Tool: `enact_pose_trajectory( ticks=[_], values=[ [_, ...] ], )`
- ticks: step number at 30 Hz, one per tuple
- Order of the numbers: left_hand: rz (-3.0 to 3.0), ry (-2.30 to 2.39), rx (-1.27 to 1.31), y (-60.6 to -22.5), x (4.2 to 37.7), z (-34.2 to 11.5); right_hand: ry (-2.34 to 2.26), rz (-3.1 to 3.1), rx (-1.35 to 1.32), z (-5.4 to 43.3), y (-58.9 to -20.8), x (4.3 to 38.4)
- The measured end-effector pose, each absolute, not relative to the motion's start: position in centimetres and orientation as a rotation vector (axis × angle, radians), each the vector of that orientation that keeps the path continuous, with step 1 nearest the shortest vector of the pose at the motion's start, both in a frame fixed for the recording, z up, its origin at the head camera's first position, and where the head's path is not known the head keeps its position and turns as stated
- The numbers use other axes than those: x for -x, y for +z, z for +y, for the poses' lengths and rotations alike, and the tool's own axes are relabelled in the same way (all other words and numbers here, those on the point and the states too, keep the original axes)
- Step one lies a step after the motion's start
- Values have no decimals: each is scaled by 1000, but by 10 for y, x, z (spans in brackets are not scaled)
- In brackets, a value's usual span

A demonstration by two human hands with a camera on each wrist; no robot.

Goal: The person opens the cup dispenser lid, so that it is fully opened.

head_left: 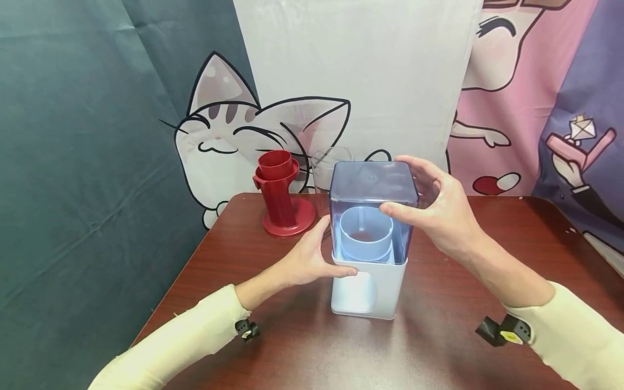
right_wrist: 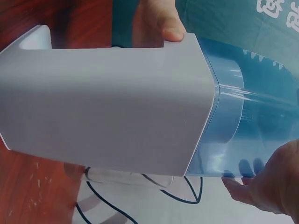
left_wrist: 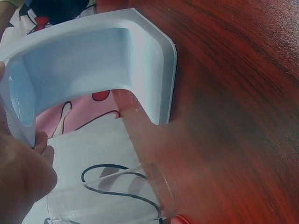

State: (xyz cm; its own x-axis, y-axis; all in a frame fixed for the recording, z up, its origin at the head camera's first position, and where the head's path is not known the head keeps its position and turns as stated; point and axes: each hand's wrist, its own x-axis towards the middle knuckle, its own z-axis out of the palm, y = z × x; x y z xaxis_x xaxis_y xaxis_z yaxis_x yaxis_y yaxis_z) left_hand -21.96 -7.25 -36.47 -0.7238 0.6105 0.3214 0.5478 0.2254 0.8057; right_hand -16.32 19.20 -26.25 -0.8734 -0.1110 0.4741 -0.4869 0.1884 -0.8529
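A white plastic stand (head_left: 390, 287) with a rounded opening in its front stands upright on the table. On top of it sits a clear blue square cover (head_left: 372, 181), with a pale blue round cup-like tube (head_left: 366, 244) visible inside. The left hand (head_left: 312, 257) grips the stand's upper left side, its thumb across the front near the seam. From the right, the right hand (head_left: 441, 203) holds the cover between thumb and fingers. The right wrist view shows the stand's side wall (right_wrist: 107, 107), the cover (right_wrist: 266, 102) meeting it, and the right hand (right_wrist: 273, 182) at the cover.
Behind to the left stands a red tube-shaped holder (head_left: 280, 203) on a round base. A clear cylinder (head_left: 322, 181) is partly hidden behind the cover. The brown table (head_left: 273, 346) ends at a printed cloth backdrop (head_left: 361, 70).
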Motion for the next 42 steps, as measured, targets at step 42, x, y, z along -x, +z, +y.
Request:
enact_pose_trajectory(
  ticks=[42],
  values=[
    [2366,1606,-1163,-368,223,-69,1933,-1821,-678,197,-241,161]
  ],
)
